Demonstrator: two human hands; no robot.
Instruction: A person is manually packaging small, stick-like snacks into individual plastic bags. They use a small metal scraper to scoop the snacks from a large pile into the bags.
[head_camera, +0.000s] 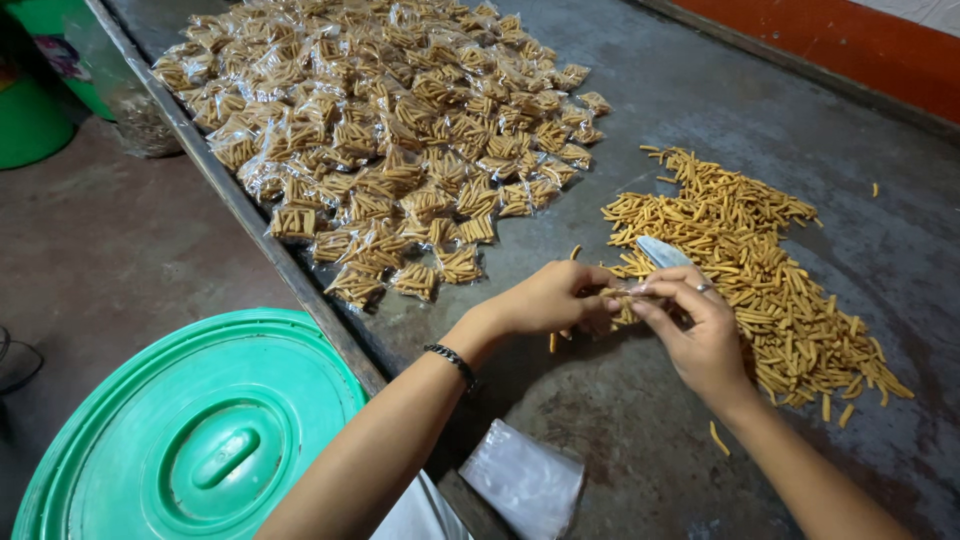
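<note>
Grey concrete surface (640, 420) under my hands. Nearest, at 6 o'clock, empty bags (525, 480). My left hand (550, 298) and right hand (695, 325) pinch a small clear bag (662, 252) with snack sticks; fingers closed. Sticks could spill if it tilts. Loose sticks (760, 270) at 2 o'clock, filled packets (400, 130) at 11.

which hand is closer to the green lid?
Left. The left hand is above and right of the green lid; the right hand sits farther right, by the loose snack sticks.

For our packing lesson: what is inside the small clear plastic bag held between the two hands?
The small clear plastic bag shows no contents in its upper part; the left hand and right hand cover its lower end.
</note>
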